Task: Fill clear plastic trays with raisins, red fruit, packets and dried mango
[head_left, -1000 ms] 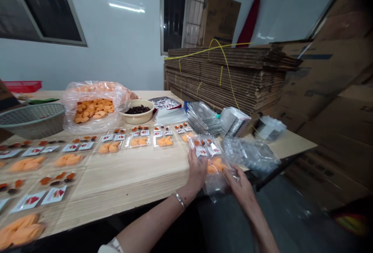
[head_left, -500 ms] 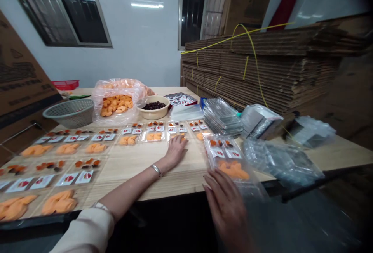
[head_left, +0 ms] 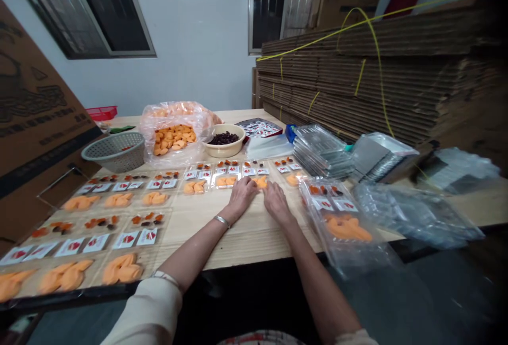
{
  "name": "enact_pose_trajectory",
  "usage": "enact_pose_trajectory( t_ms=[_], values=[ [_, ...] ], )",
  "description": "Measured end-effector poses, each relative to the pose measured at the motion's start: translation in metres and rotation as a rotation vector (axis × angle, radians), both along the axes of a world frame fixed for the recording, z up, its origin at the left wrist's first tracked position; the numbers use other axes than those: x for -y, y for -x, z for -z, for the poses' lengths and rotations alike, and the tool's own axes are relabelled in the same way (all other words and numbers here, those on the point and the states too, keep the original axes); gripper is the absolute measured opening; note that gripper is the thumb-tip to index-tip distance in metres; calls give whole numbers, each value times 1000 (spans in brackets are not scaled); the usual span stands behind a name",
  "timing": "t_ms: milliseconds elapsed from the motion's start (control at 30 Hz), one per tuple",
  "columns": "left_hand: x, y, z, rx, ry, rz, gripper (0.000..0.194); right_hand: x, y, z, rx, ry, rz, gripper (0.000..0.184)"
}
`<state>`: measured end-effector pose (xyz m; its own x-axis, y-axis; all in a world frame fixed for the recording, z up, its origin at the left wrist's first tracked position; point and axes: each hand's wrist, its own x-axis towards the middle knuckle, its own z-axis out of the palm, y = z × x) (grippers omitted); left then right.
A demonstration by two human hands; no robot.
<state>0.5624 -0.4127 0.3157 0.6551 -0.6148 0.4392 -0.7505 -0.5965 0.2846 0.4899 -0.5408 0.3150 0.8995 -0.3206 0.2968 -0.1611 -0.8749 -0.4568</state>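
My left hand (head_left: 243,195) and my right hand (head_left: 277,200) are on either side of a clear plastic tray (head_left: 256,171), fingers bent at its near corners. The fingertips are partly hidden. Orange curved pieces (head_left: 260,182) lie in the tray's near part, between my fingers; two small white packets and a few dark and red-orange bits lie further in. Similar filled trays stand beside it: one to the left (head_left: 226,174) and one to the right (head_left: 291,171). Another filled tray (head_left: 337,207) sits on stacked clear plastic by the table's right front edge.
Several filled trays line the table's left (head_left: 129,239). Behind are a grey basket (head_left: 115,152), a bag of orange pieces (head_left: 174,133), a bowl of dark fruit (head_left: 224,148) and a box of packets (head_left: 260,128). Plastic tray stacks (head_left: 321,149) and flattened cardboard (head_left: 357,80) stand right.
My right hand has moved from the filled tray at the right front edge to the tray beside my left hand. The view has shifted slightly.
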Motion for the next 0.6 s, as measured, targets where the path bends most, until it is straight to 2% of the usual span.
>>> enact_pose_trajectory(
  t_ms=[100,200,333,433,500,600],
  values=[
    [-9,-5,-3,-5,41,-36,25,-4,-17,-5,-37,-18,-23,40],
    [-23,-13,-4,-19,98,-82,25,-8,-21,-11,-60,18,0,38],
    [-40,-19,0,-29,159,-75,20,0,-23,-26,-145,89,151,43],
    [-44,-17,1,-23,184,-84,21,13,-27,-42,-211,132,277,40],
    [-45,-18,-3,-16,206,-98,23,16,-30,-53,-235,152,297,37],
    [-46,-32,-19,-3,246,-104,23,3,-25,-65,-235,167,223,28]
  ],
)
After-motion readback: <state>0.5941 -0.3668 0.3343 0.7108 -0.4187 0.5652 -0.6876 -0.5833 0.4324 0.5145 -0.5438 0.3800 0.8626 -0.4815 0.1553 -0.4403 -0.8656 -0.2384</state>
